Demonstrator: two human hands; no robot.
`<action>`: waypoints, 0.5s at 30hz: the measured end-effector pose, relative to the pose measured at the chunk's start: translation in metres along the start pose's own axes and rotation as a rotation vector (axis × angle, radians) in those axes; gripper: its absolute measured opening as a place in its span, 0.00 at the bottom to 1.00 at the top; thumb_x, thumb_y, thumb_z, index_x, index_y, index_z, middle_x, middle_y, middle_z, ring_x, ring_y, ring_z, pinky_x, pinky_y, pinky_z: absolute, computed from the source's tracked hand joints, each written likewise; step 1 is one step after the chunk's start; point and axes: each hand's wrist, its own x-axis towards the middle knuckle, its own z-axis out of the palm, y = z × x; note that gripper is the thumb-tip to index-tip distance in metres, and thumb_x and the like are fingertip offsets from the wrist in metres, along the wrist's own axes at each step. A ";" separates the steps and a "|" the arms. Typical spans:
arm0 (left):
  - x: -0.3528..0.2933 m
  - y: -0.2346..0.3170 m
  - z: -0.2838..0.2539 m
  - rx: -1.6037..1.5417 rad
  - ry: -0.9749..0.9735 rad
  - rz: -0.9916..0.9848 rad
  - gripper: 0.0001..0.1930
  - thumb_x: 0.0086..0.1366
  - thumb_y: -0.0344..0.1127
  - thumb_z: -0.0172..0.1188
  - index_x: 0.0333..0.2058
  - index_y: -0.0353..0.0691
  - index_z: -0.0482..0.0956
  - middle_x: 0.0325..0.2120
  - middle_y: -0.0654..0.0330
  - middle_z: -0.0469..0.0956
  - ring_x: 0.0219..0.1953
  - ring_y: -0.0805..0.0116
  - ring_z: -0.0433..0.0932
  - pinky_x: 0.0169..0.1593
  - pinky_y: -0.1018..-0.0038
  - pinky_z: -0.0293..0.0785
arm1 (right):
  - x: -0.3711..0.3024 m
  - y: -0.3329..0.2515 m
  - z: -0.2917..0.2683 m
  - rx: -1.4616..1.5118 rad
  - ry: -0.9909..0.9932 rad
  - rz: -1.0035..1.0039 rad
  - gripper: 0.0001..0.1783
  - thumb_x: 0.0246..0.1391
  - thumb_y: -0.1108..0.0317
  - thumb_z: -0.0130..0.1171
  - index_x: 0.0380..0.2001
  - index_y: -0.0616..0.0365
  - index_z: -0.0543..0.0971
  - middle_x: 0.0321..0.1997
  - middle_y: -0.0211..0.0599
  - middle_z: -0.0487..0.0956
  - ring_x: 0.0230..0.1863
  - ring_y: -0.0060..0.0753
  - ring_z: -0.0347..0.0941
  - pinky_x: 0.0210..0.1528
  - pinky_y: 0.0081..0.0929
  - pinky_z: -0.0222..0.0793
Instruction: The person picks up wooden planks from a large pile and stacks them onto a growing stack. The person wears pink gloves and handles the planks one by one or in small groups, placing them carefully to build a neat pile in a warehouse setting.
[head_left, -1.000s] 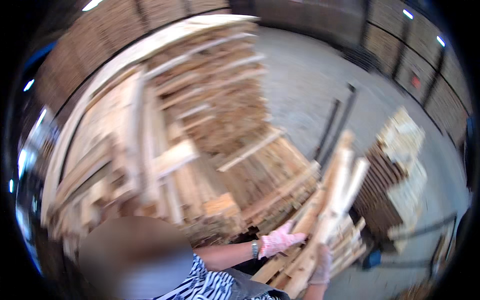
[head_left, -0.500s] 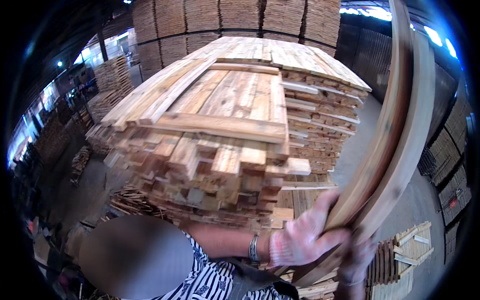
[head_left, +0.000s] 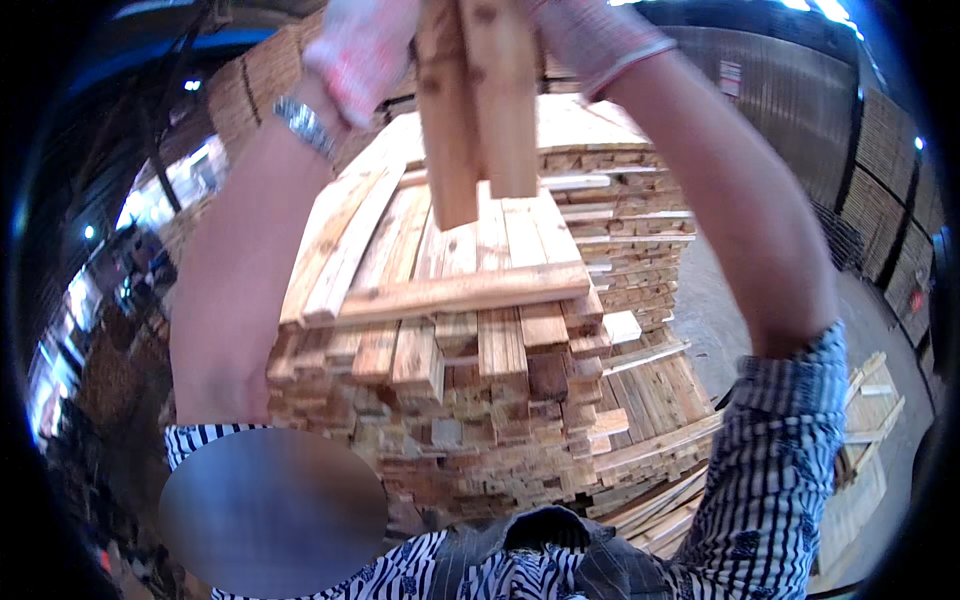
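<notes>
Wooden boards (head_left: 478, 110), two held together, hang end-down above the tall lumber stack (head_left: 470, 330), raised overhead at the top of the view. Left hand (head_left: 362, 50), gloved in pink and white, grips their left side, and the right hand (head_left: 590, 35), also gloved, clasps their right side. Both bare forearms rise on either side of the lumber stack, and a wristwatch (head_left: 302, 125) sits just below the left hand.

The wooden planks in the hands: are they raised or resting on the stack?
Raised: the planks hang clear above the stack.
</notes>
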 end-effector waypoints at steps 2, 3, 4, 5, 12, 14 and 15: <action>0.009 -0.078 -0.028 -0.170 -0.089 -0.057 0.16 0.69 0.39 0.52 0.53 0.40 0.70 0.43 0.58 0.76 0.44 0.66 0.77 0.48 0.68 0.75 | -0.007 0.036 -0.018 -0.230 0.035 0.017 0.29 0.57 0.55 0.56 0.54 0.62 0.62 0.46 0.49 0.74 0.45 0.42 0.74 0.47 0.37 0.71; 0.015 -0.097 -0.048 -0.181 -0.131 -0.082 0.17 0.69 0.37 0.52 0.54 0.39 0.69 0.47 0.56 0.75 0.49 0.65 0.76 0.53 0.66 0.73 | -0.013 0.040 -0.013 -0.335 0.075 0.019 0.34 0.56 0.54 0.57 0.58 0.62 0.58 0.48 0.53 0.74 0.48 0.46 0.73 0.50 0.38 0.69; 0.023 -0.120 -0.057 -0.218 -0.169 -0.111 0.18 0.69 0.36 0.51 0.55 0.38 0.68 0.51 0.55 0.75 0.53 0.64 0.75 0.58 0.64 0.72 | -0.022 0.053 -0.014 -0.463 0.111 0.035 0.40 0.55 0.53 0.58 0.61 0.62 0.53 0.51 0.57 0.73 0.51 0.50 0.72 0.54 0.39 0.67; 0.020 -0.127 -0.060 -0.165 -0.143 -0.097 0.17 0.66 0.33 0.51 0.53 0.38 0.71 0.51 0.55 0.74 0.54 0.61 0.73 0.62 0.66 0.67 | -0.031 0.071 -0.014 -0.581 0.146 0.050 0.46 0.54 0.51 0.59 0.65 0.62 0.49 0.53 0.61 0.72 0.54 0.54 0.72 0.57 0.40 0.66; 0.003 -0.147 -0.043 -0.195 0.182 -0.099 0.28 0.74 0.47 0.45 0.66 0.42 0.55 0.59 0.59 0.66 0.59 0.69 0.67 0.64 0.71 0.62 | -0.045 0.129 0.000 -0.651 0.136 0.035 0.52 0.56 0.42 0.55 0.70 0.57 0.41 0.58 0.66 0.70 0.58 0.59 0.70 0.60 0.39 0.64; 0.022 -0.143 -0.057 -0.238 0.168 -0.093 0.28 0.74 0.43 0.46 0.68 0.39 0.52 0.61 0.59 0.65 0.60 0.72 0.63 0.63 0.75 0.60 | -0.022 0.110 -0.001 -0.685 0.062 0.118 0.51 0.56 0.39 0.52 0.70 0.57 0.43 0.56 0.66 0.72 0.58 0.58 0.71 0.59 0.39 0.65; 0.029 -0.130 -0.054 -0.337 0.107 -0.117 0.23 0.74 0.44 0.45 0.62 0.39 0.62 0.56 0.58 0.70 0.56 0.71 0.67 0.60 0.72 0.64 | -0.013 0.086 0.000 -0.748 0.068 0.211 0.46 0.57 0.36 0.48 0.66 0.58 0.51 0.51 0.63 0.75 0.55 0.60 0.72 0.58 0.42 0.66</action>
